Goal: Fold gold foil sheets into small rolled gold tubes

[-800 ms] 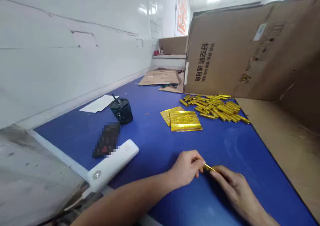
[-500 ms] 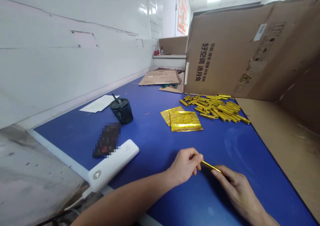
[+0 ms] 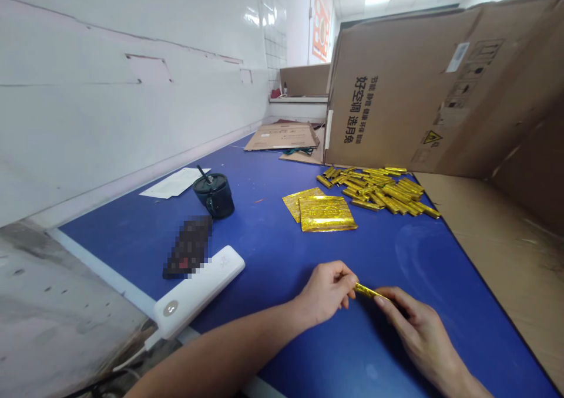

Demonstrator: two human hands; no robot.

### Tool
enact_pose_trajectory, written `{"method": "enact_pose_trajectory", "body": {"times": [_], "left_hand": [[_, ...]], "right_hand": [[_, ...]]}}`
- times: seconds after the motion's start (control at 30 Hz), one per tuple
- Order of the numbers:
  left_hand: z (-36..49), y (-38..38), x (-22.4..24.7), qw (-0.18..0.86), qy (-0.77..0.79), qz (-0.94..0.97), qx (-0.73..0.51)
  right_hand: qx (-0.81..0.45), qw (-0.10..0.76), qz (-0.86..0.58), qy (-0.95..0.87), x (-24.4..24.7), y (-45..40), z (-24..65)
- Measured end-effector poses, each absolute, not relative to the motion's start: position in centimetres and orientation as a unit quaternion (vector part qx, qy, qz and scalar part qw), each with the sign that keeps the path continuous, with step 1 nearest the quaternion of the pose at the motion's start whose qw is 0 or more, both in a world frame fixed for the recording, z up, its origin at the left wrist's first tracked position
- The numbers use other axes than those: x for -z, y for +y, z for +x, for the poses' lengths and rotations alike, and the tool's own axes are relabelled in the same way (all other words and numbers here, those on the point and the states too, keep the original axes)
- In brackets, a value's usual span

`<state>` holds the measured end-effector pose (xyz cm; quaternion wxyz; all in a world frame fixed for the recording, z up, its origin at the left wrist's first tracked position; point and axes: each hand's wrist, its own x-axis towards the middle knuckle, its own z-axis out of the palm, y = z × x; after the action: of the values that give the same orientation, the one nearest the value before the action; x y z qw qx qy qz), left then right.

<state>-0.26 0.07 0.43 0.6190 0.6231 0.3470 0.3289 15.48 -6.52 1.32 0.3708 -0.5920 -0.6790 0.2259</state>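
Observation:
A narrow strip of gold foil paper [image 3: 365, 290], folded or rolled, spans the gap between my hands above the blue table. My left hand [image 3: 328, 291] pinches its left end between thumb and fingers. At the other end, my right hand [image 3: 412, 321] grips it, thumb on the near side and fingers behind. The ends of the strip are covered by my fingers. Beyond my hands lie flat gold foil sheets [image 3: 328, 213], overlapping. A pile of gold foil rolls [image 3: 388, 192] lies farther back on the right.
A large cardboard box [image 3: 396, 93] stands behind the pile, with a cardboard flap along the right. To the left are a dark lidded mug [image 3: 215, 195], a white elongated device [image 3: 200, 292], a pixelated dark object [image 3: 189, 248] and papers [image 3: 171, 182]. Flattened cardboard [image 3: 282, 135] lies at the back.
The gold strip has turned slightly between my fingers and shows a broader face. My right fingers have shifted a little; my left hand stays nearly in place.

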Motion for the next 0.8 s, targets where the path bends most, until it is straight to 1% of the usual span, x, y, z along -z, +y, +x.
{"method": "enact_pose_trajectory", "body": {"times": [0.27,0.53,0.67,0.8], "left_hand": [[-0.30,0.11,-0.50,0.623,0.338,0.614,-0.348],[-0.34,0.20,-0.24,0.624,0.338,0.617,-0.341],[-0.29,0.21,-0.17,0.618,0.349,0.615,-0.343],[-0.25,0.18,-0.12,0.609,0.358,0.618,-0.345]], "right_hand": [[-0.233,0.343,-0.607,-0.678,-1.25,-6.41,15.58],[-0.209,0.383,-0.597,-0.673,-1.48,-6.47,15.38],[-0.215,0.382,-0.594,-0.675,-1.47,-6.44,15.46],[-0.251,0.366,-0.581,-0.683,-1.53,-6.42,15.45]]}}
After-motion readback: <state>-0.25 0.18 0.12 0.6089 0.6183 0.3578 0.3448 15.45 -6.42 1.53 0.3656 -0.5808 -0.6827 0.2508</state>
